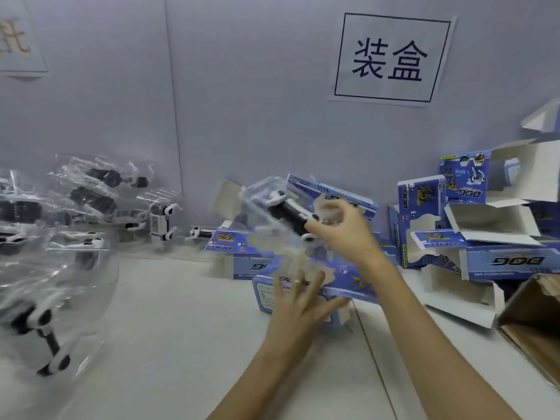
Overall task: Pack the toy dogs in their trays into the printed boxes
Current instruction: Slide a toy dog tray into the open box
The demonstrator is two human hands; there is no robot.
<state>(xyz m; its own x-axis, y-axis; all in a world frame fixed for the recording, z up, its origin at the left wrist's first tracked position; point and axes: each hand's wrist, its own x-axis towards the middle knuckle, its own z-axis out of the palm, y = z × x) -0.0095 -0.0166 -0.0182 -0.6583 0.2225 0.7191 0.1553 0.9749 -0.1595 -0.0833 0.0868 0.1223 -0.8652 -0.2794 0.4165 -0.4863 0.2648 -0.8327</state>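
Toy dog [289, 212] in its clear tray [266, 201] is pinched aloft by the right hand [342, 231]. Below, the left hand [298, 301] spreads its fingers on a blue box [342, 283] printed "DOG". A wall sign [391, 59] reads "装盒".

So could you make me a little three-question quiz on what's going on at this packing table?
1. True or false: the right hand holds a clear tray with a black-and-white toy dog in it.
2. What does the left hand rest on?
A. a brown carton
B. a blue printed box
C. the wall sign
3. Fill in: the heap of bagged and trayed toy dogs not yet packed lies on the person's ____ side.

Key: 1 true; 2 B; 3 left.
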